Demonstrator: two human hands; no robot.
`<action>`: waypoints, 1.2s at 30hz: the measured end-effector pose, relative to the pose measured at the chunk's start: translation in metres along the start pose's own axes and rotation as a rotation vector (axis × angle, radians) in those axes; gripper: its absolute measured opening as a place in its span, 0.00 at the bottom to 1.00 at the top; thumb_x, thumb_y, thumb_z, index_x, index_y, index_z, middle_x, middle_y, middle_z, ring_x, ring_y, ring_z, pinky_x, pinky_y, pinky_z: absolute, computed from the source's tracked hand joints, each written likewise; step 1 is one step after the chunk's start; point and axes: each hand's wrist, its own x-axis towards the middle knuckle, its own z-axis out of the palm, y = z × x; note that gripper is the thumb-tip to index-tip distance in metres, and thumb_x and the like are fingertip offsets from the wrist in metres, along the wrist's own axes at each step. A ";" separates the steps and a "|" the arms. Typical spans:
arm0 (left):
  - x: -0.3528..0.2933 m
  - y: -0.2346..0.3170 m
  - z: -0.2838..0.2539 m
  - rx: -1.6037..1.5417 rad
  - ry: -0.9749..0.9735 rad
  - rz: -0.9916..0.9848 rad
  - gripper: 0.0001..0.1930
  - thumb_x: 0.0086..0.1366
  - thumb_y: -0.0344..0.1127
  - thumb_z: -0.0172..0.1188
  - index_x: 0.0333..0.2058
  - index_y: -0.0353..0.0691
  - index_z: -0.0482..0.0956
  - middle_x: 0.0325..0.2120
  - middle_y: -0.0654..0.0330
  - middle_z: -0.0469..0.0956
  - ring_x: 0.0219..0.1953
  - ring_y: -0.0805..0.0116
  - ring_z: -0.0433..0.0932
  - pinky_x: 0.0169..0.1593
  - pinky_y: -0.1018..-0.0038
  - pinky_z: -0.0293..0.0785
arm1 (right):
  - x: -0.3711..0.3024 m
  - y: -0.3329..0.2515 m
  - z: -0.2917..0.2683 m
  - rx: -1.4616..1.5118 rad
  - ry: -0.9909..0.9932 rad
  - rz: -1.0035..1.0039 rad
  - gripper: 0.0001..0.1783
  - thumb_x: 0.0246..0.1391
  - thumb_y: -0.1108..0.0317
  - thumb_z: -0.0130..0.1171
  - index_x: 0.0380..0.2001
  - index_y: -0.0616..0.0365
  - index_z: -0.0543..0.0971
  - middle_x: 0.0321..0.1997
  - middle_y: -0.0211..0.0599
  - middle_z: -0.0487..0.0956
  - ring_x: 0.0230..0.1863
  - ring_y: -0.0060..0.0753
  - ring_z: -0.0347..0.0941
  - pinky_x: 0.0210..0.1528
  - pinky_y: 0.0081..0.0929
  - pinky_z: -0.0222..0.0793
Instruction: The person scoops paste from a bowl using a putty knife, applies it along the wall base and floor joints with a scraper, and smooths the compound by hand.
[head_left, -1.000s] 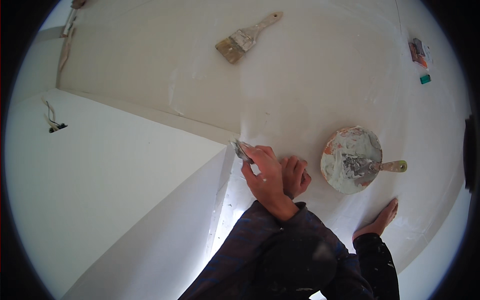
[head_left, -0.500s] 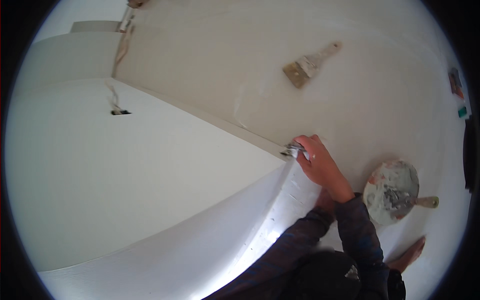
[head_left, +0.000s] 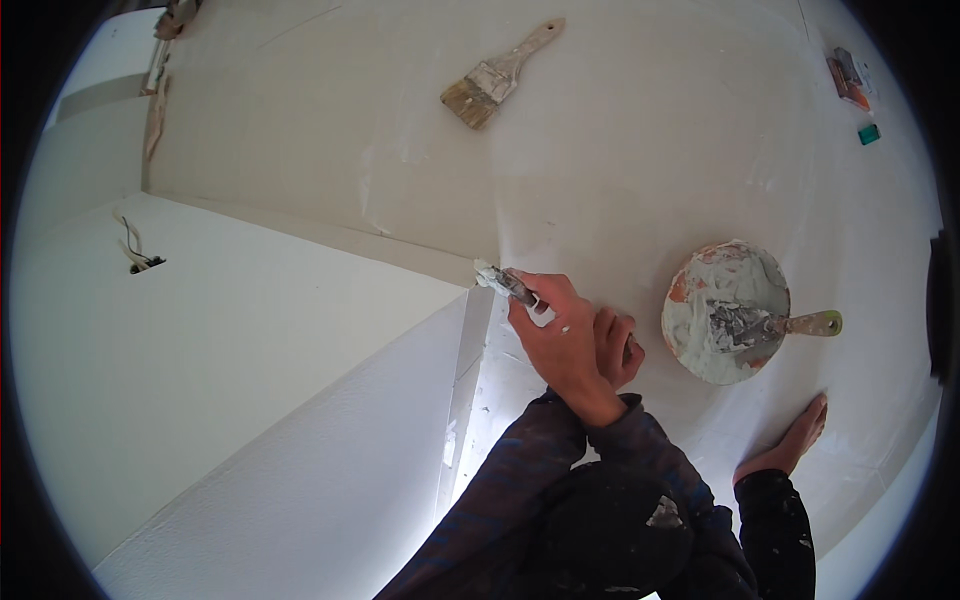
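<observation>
My right hand [head_left: 556, 335] is closed on a small putty knife [head_left: 515, 287], whose tip is loaded with white filler [head_left: 490, 274]. That tip sits at the corner where the white panel [head_left: 290, 310] meets the narrow ledge strip [head_left: 470, 330]. Under the right wrist my arms cross, and my left hand [head_left: 616, 345] is curled into a fist beside it. A dark bit shows between its fingers, too covered to name. To the right stands a round tub [head_left: 674, 345] of whitish filler, with a second putty knife [head_left: 812, 324] lying across it.
A flat paintbrush [head_left: 500, 78] lies on the pale floor [head_left: 600, 170] further off. Loose wires [head_left: 140, 250] poke from a hole in the white panel. A small green object [head_left: 869, 134] and an orange-and-dark item [head_left: 849, 80] lie far right. My bare foot [head_left: 800, 432] is near the tub.
The view has shifted, so the scene sits further left. My right hand has turned, showing the filler-loaded knife more plainly. My left hand, mostly hidden before, now shows beside the right.
</observation>
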 end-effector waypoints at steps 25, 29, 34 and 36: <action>0.008 0.006 -0.005 0.039 -0.009 -0.008 0.16 0.45 0.28 0.61 0.35 0.44 0.72 0.31 0.57 0.69 0.34 0.54 0.69 0.37 0.58 0.66 | 0.009 0.007 0.014 -0.183 0.035 0.034 0.15 0.44 0.70 0.68 0.39 0.56 0.82 0.29 0.40 0.80 0.33 0.41 0.77 0.30 0.32 0.72; 0.012 0.006 -0.006 0.050 0.001 0.019 0.15 0.45 0.29 0.61 0.35 0.44 0.72 0.31 0.58 0.69 0.34 0.54 0.70 0.37 0.58 0.66 | -0.013 -0.001 0.008 -0.098 0.018 -0.160 0.17 0.41 0.76 0.72 0.39 0.60 0.82 0.31 0.39 0.81 0.30 0.35 0.77 0.30 0.30 0.73; 0.010 0.002 -0.003 0.085 -0.017 0.035 0.16 0.45 0.31 0.62 0.35 0.44 0.72 0.31 0.58 0.69 0.34 0.55 0.70 0.36 0.57 0.65 | -0.018 -0.010 -0.006 -0.037 0.005 0.072 0.14 0.46 0.72 0.68 0.39 0.57 0.81 0.31 0.41 0.80 0.31 0.41 0.77 0.33 0.34 0.72; 0.008 0.002 -0.001 0.058 -0.027 0.017 0.16 0.46 0.31 0.61 0.36 0.44 0.72 0.32 0.58 0.69 0.34 0.55 0.69 0.37 0.58 0.65 | -0.006 -0.009 -0.007 -0.068 0.030 0.054 0.14 0.47 0.72 0.67 0.40 0.58 0.80 0.33 0.43 0.79 0.31 0.42 0.76 0.34 0.35 0.72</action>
